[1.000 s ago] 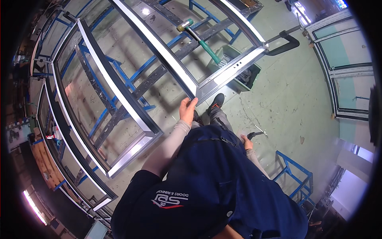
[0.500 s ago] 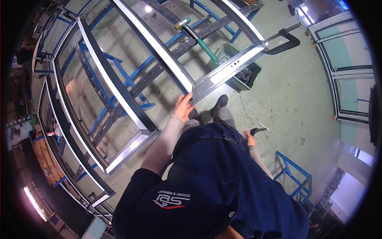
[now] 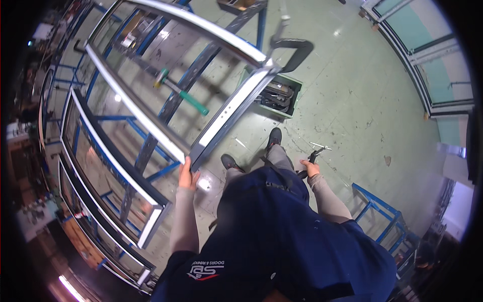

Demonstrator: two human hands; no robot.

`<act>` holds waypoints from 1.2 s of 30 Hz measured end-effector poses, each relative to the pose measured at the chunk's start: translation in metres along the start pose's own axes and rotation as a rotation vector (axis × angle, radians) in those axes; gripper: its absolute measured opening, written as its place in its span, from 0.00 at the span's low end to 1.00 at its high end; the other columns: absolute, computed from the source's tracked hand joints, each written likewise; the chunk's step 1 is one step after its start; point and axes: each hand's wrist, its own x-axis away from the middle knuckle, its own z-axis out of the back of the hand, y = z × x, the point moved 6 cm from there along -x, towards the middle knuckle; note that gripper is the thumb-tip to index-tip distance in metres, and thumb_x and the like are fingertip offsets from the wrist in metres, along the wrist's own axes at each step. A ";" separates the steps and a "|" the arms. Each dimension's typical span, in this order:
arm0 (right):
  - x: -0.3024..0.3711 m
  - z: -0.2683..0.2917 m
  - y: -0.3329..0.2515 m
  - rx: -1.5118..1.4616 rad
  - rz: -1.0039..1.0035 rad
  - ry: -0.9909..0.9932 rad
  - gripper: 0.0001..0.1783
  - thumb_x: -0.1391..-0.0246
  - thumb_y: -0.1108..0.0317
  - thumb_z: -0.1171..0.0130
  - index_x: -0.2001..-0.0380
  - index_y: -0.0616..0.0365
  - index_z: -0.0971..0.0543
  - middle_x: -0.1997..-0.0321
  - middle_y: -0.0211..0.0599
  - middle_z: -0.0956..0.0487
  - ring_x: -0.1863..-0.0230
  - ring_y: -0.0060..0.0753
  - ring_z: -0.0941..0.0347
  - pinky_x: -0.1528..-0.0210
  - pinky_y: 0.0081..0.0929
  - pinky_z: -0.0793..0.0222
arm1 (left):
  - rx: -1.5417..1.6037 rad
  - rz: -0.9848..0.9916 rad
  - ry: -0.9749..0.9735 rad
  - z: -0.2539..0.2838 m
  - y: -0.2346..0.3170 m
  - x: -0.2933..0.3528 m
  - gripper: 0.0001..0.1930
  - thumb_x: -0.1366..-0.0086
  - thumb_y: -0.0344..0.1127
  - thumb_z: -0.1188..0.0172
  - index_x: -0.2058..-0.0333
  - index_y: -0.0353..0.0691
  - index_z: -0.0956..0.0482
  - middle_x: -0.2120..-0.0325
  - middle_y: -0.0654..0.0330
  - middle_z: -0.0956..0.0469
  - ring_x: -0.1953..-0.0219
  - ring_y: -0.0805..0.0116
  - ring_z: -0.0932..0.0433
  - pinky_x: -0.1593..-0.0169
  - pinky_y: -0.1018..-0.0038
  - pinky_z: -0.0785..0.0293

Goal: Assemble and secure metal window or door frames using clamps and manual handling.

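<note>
My left hand (image 3: pixel 188 177) is closed on the near corner of a white and dark window frame (image 3: pixel 227 111), its fingers at the corner's edge. Low in front of my body, my right hand (image 3: pixel 310 169) grips a black G-clamp (image 3: pixel 313 157) with a silver crossbar; the rest of that clamp is partly hidden behind the hand. Another black G-clamp (image 3: pixel 300 56) is fixed at the frame's right corner. Inside the frame's outline, a mallet with a green handle (image 3: pixel 193 102) lies across the stand below.
A green crate (image 3: pixel 287 115) holding several dark clamps stands on the floor under the right corner. More frames (image 3: pixel 115 146) rest on blue stands at left. A blue metal stand (image 3: pixel 375 204) is at lower right, and glazed frames (image 3: pixel 431 75) lean at far right.
The window frame and my left hand on its corner now appear farther left in view. My right hand, with the clamp, shows more fully, and my feet stand farther apart.
</note>
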 end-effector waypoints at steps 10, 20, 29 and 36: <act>-0.133 -0.066 -0.143 0.175 0.245 -0.252 0.27 0.62 0.56 0.32 0.60 0.64 0.23 0.62 0.43 0.20 0.62 0.36 0.24 0.56 0.31 0.30 | -0.655 -0.309 1.004 0.007 0.026 -0.009 0.44 0.43 0.67 0.50 0.51 0.21 0.32 0.56 0.39 0.26 0.54 0.51 0.26 0.49 0.66 0.33; -0.319 -0.213 -0.181 0.461 0.379 0.024 0.27 0.60 0.55 0.37 0.61 0.65 0.28 0.60 0.52 0.22 0.55 0.51 0.26 0.51 0.40 0.32 | -0.176 -0.218 0.955 0.023 0.015 -0.016 0.28 0.43 0.60 0.48 0.50 0.47 0.27 0.60 0.60 0.24 0.68 0.65 0.24 0.69 0.71 0.28; -0.432 -0.297 -0.156 0.608 0.153 0.159 0.26 0.60 0.56 0.38 0.60 0.61 0.30 0.60 0.45 0.22 0.55 0.45 0.26 0.48 0.39 0.38 | -0.214 -0.165 1.072 0.014 0.018 0.015 0.30 0.42 0.66 0.55 0.56 0.48 0.25 0.67 0.64 0.22 0.72 0.65 0.23 0.74 0.69 0.26; -0.431 -0.310 -0.129 0.846 0.489 -0.388 0.35 0.61 0.53 0.36 0.49 0.54 0.34 0.48 0.44 0.27 0.45 0.44 0.32 0.44 0.42 0.38 | -0.146 -0.184 0.949 0.003 0.023 -0.001 0.29 0.41 0.65 0.56 0.58 0.47 0.24 0.70 0.64 0.21 0.76 0.65 0.23 0.77 0.73 0.28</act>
